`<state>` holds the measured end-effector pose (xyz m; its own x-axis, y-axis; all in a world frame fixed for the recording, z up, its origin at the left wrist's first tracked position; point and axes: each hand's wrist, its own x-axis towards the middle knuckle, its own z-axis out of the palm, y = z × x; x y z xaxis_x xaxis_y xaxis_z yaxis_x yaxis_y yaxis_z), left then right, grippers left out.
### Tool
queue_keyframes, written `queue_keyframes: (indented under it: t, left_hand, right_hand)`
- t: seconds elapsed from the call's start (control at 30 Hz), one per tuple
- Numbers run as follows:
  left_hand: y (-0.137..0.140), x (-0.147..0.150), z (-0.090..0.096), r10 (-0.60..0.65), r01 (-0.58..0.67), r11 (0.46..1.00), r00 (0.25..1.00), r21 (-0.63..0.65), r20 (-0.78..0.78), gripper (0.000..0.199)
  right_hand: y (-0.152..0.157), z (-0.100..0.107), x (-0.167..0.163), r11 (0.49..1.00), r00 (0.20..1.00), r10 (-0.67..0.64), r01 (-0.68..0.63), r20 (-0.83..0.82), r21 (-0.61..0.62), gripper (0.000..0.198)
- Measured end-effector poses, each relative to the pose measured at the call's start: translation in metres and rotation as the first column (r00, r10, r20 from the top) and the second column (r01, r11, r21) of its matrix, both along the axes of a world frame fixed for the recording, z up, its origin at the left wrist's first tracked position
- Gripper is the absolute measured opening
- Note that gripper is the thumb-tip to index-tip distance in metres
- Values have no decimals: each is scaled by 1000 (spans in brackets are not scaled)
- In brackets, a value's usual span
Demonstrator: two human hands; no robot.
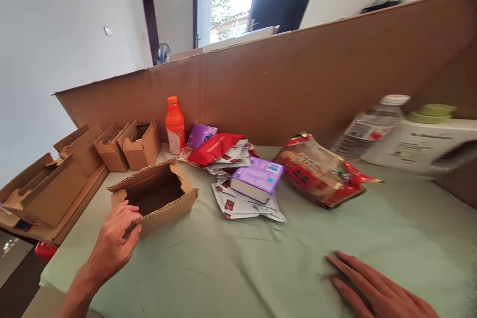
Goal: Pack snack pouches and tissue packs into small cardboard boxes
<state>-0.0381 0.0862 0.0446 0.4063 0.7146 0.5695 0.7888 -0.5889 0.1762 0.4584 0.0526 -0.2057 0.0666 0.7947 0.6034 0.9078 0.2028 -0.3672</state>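
My left hand point(117, 238) grips the near left corner of a small open cardboard box point(167, 216), thumb outside and fingers over its rim. The box stands on a pale green cloth point(208, 268), its inside dark. My right hand point(376, 283) lies flat on the cloth at the lower right, fingers stretched out and holding nothing. Right of the box, a purple packet point(257, 176) rests on white sachets point(238, 206). Behind these lie a red packet point(216, 149) and another purple pack point(201, 134). A red and clear food bag point(320, 171) sits beyond my right hand.
An orange bottle point(174, 126) stands behind the box. Several cardboard boxes point(139, 146) line the left side. At the back right are a clear plastic bottle point(372, 126) and a white jug point(421, 146) with a green lid. A tall cardboard wall point(261, 79) borders the far edge.
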Motion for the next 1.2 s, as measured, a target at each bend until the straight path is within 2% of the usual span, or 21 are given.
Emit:
queue_keyframes:
  t: [0.1, 0.23, 0.47, 0.67, 0.93, 1.2]
  left_hand:
    - [-7, 8, -2, -24, 20, 996, 999, 83, 48, 14]
    - [-17, 18, -8, -84, 74, 994, 988, 85, 128, 19]
    - [-33, 12, -15, -207, 195, 978, 956, 76, 206, 28]
    - [-40, -3, -15, -211, 202, 977, 940, 62, 268, 27]
    - [-44, 0, -23, -216, 198, 976, 941, 96, 261, 29]
    - [-47, -2, -34, -245, 211, 960, 952, 186, 184, 35]
  right_hand:
    - [-1, 14, -4, 996, 994, -28, 37, 108, -82, 48]
    - [0, 20, -7, 989, 976, -45, 74, 212, -132, 52]
    - [-4, 18, -5, 981, 957, -46, 97, 285, -169, 52]
    - [-5, 11, 0, 971, 953, -46, 114, 299, -212, 52]
    - [-3, 15, 2, 954, 951, -35, 123, 306, -273, 54]
    - [0, 10, 2, 959, 949, -57, 138, 309, -247, 55]
